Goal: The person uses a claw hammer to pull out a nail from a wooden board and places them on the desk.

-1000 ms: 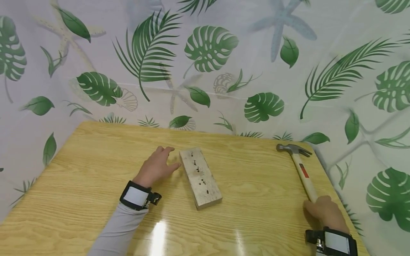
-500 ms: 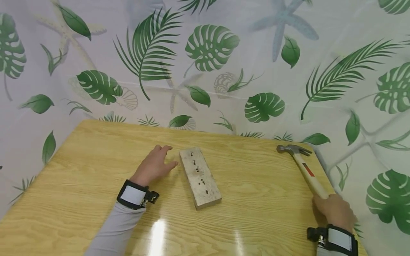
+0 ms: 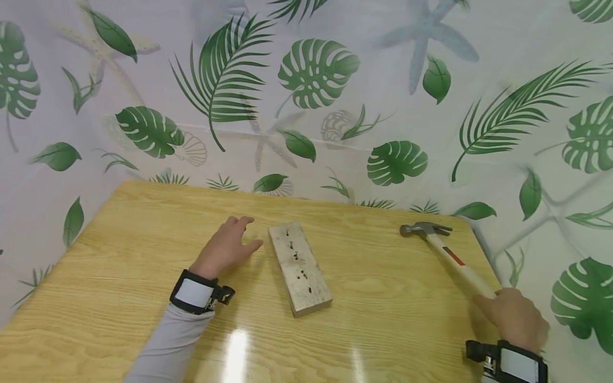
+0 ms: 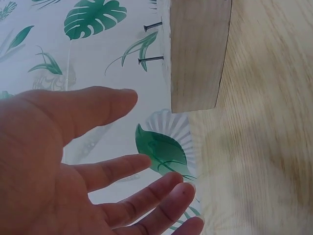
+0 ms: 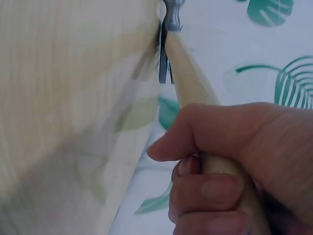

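A pale wooden block point(image 3: 300, 268) lies on the table, with a row of dark holes and a few nails along its top. In the left wrist view, two nails point(image 4: 151, 59) stick out of the block's face. My left hand point(image 3: 225, 247) is just left of the block, fingers spread and apart from it, holding nothing. At the right side, my right hand point(image 3: 516, 318) grips the lower handle of a claw hammer point(image 3: 457, 260). Its metal head points away from me, toward the back of the table. The right wrist view shows fingers point(image 5: 210, 188) curled round the wooden handle.
The wood-grain table point(image 3: 383, 330) runs back to a leaf-patterned curtain point(image 3: 335, 133) hanging behind it and along its sides. The table's right edge lies close to the right hand and hammer.
My left hand has drawn slightly left, away from the block. My right hand has moved right along the handle toward its end, and the hammer head has swung left.
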Demonstrator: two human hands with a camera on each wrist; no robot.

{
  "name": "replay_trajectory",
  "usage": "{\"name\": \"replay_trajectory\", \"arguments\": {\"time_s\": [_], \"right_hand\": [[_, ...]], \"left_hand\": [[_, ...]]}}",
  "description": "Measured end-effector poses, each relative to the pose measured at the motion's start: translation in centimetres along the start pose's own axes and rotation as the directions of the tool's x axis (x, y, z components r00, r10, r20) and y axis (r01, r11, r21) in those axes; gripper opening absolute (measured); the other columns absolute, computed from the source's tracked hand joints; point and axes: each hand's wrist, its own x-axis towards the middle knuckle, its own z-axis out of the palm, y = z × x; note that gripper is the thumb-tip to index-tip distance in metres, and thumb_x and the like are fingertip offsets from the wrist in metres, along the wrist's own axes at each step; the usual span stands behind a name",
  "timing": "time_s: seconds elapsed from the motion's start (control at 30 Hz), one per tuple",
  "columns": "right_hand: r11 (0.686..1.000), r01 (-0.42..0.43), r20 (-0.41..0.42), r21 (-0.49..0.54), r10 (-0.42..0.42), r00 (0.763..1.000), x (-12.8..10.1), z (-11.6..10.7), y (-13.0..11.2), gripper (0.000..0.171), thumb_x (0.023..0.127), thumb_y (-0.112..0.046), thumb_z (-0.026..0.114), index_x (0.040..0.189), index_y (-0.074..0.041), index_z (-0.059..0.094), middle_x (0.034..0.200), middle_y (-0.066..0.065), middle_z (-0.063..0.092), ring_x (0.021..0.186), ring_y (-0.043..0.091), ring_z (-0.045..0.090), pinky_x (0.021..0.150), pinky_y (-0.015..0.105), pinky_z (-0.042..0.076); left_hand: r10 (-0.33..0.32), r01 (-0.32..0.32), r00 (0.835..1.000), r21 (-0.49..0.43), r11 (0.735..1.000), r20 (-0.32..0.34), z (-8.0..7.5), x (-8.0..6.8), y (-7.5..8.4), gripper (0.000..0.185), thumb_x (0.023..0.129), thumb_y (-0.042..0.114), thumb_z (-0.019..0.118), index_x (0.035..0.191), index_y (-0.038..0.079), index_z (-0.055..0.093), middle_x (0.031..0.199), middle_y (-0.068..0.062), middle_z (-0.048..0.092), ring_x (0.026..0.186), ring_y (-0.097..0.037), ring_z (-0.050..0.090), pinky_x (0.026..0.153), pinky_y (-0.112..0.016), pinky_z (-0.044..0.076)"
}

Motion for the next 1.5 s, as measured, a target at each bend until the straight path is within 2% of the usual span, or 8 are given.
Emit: {"name": "replay_trajectory", "arguments": {"time_s": [0.13,0.5,0.67,0.8,1.0,1.2,1.33,1.5], "right_hand": [[0.997,0.079,0.032,0.017,-0.079,0.996,-0.6,-0.4,-1.4,0.064,0.092,-0.051,0.061,0.11,0.01,0.063,0.073,0.013,0.058,0.069,0.032,0.058,0.059,0.047,0.044],[0.94,0.341,-0.115,0.006,-0.338,0.934,-6.0,-1.7,-9.0,0.031,0.089,-0.034,0.072,0.083,-0.004,0.069,0.056,0.001,0.05,0.05,0.02,0.047,0.042,0.033,0.035],[0.91,0.414,-0.117,-0.031,-0.415,0.902,-8.5,-2.0,-12.7,0.024,0.087,-0.03,0.074,0.083,-0.007,0.068,0.057,0.001,0.051,0.049,0.02,0.047,0.042,0.033,0.034],[0.88,0.471,-0.134,-0.053,-0.474,0.87,-10.7,-2.2,-15.4,0.018,0.082,-0.025,0.076,0.085,-0.008,0.071,0.056,0.0,0.05,0.048,0.019,0.045,0.042,0.032,0.033],[0.833,0.537,-0.113,-0.13,-0.551,0.827,-13.5,-2.7,-18.9,0.017,0.076,-0.023,0.083,0.083,-0.011,0.073,0.06,0.0,0.056,0.051,0.019,0.048,0.043,0.034,0.035],[0.809,0.571,-0.105,-0.14,-0.585,0.804,-15.1,-1.8,-21.7,0.017,0.073,-0.022,0.085,0.075,-0.015,0.07,0.059,-0.001,0.054,0.05,0.018,0.048,0.044,0.034,0.035],[0.798,0.592,-0.103,-0.112,-0.602,0.792,-15.5,-1.1,-22.5,0.018,0.072,-0.021,0.084,0.071,-0.017,0.067,0.057,-0.002,0.052,0.049,0.018,0.046,0.044,0.033,0.033],[0.785,0.615,-0.075,-0.069,-0.619,0.782,-15.5,-0.7,-22.7,0.021,0.072,-0.027,0.087,0.075,-0.018,0.068,0.059,-0.003,0.053,0.051,0.017,0.046,0.045,0.032,0.033]], "left_hand": [[0.004,-0.004,1.0,-0.005,1.0,-0.01,-0.1,-0.1,0.3,0.062,0.099,0.033,0.065,0.148,0.0,0.046,0.131,-0.026,0.051,0.118,-0.04,0.054,0.098,-0.054,0.048],[0.198,-0.191,0.972,0.068,0.979,-0.127,-0.2,-0.7,3.9,0.058,0.097,0.028,0.068,0.146,0.002,0.05,0.132,-0.018,0.053,0.121,-0.035,0.049,0.098,-0.051,0.046],[0.393,-0.384,0.906,0.085,0.92,-0.158,0.8,-1.8,6.2,0.05,0.096,0.024,0.071,0.14,0.005,0.057,0.127,-0.011,0.058,0.119,-0.029,0.053,0.097,-0.044,0.049],[0.524,-0.505,0.827,0.141,0.852,-0.203,1.7,-2.3,7.5,0.046,0.092,0.021,0.075,0.134,0.006,0.062,0.129,-0.009,0.06,0.12,-0.026,0.056,0.097,-0.044,0.051],[0.622,-0.573,0.738,0.245,0.782,-0.261,2.8,-2.4,8.5,0.048,0.086,0.021,0.081,0.13,0.007,0.065,0.132,-0.007,0.063,0.125,-0.024,0.059,0.102,-0.047,0.048],[0.619,-0.544,0.763,0.333,0.77,-0.185,3.8,-2.4,8.5,0.05,0.089,0.035,0.077,0.131,0.012,0.063,0.122,0.0,0.066,0.118,-0.02,0.059,0.104,-0.044,0.045],[0.594,-0.497,0.784,0.392,0.774,-0.179,4.2,-2.2,8.0,0.021,0.085,0.031,0.078,0.096,0.019,0.064,0.084,0.009,0.061,0.082,-0.012,0.058,0.086,-0.037,0.047],[0.564,-0.471,0.812,0.404,0.784,-0.148,4.1,-1.9,7.5,0.034,0.08,0.025,0.078,0.069,0.022,0.046,0.06,0.012,0.039,0.056,-0.007,0.041,0.056,-0.026,0.033]]}}
